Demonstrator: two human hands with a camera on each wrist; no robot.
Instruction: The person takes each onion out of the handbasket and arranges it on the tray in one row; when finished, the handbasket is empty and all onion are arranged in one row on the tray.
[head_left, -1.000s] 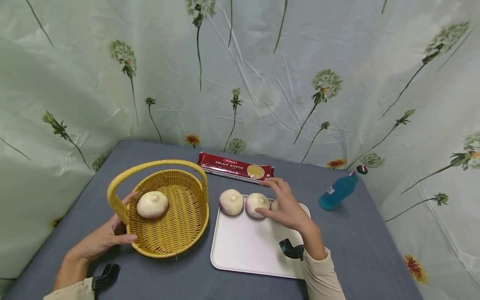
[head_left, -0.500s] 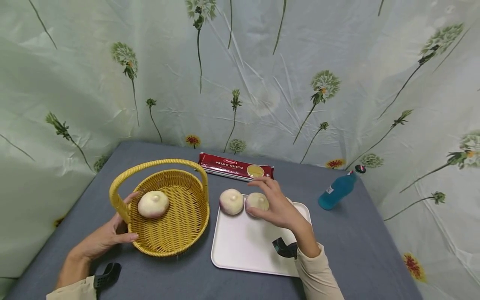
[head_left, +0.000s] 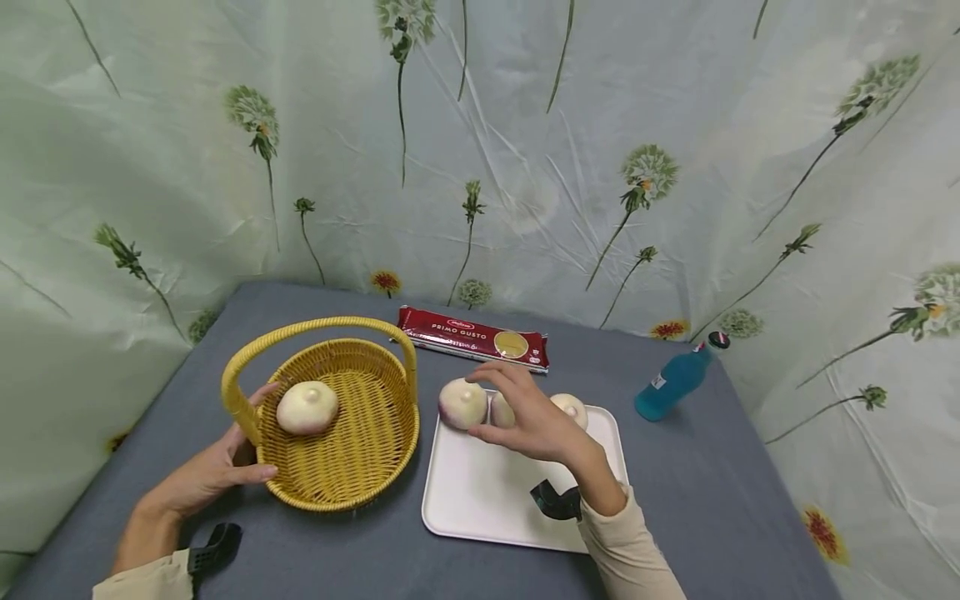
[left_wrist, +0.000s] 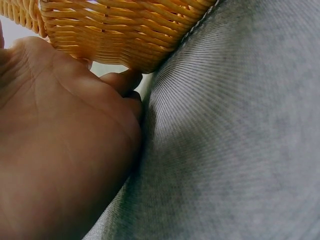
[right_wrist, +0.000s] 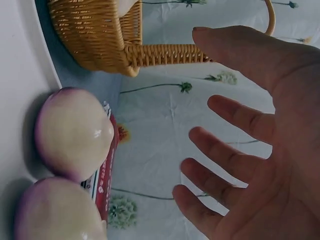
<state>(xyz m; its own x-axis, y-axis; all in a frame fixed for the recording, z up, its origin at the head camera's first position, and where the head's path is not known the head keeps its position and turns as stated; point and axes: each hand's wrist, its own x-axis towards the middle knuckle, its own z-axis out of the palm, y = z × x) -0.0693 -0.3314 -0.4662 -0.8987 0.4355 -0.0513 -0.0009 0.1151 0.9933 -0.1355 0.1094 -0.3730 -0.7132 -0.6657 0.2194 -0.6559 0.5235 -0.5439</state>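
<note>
A yellow wicker basket [head_left: 352, 467] [left_wrist: 125, 30] [right_wrist: 100, 35] with a hoop handle stands on the grey table and holds one pale turnip [head_left: 307, 407]. My left hand [head_left: 213, 473] [left_wrist: 60, 150] grips the basket's left wall, thumb at the front and fingertips by the handle's base. On the white tray [head_left: 487, 508] [right_wrist: 15, 100] lie three more turnips: left [head_left: 461, 403] [right_wrist: 72, 132], middle [head_left: 500, 412] [right_wrist: 55, 210] and right [head_left: 570, 408]. My right hand [head_left: 517, 412] [right_wrist: 220, 110] hovers over the middle turnip with its fingers spread, holding nothing.
A red pasta packet [head_left: 472, 337] [right_wrist: 105, 170] lies behind the tray. A blue bottle [head_left: 675, 379] stands at the right of the grey table [head_left: 712, 500] [left_wrist: 240, 150]. A flowered curtain hangs round the table's back and sides.
My right hand has slid left from the right turnip to above the middle one, uncovering the right turnip. The left hand and basket have stayed put.
</note>
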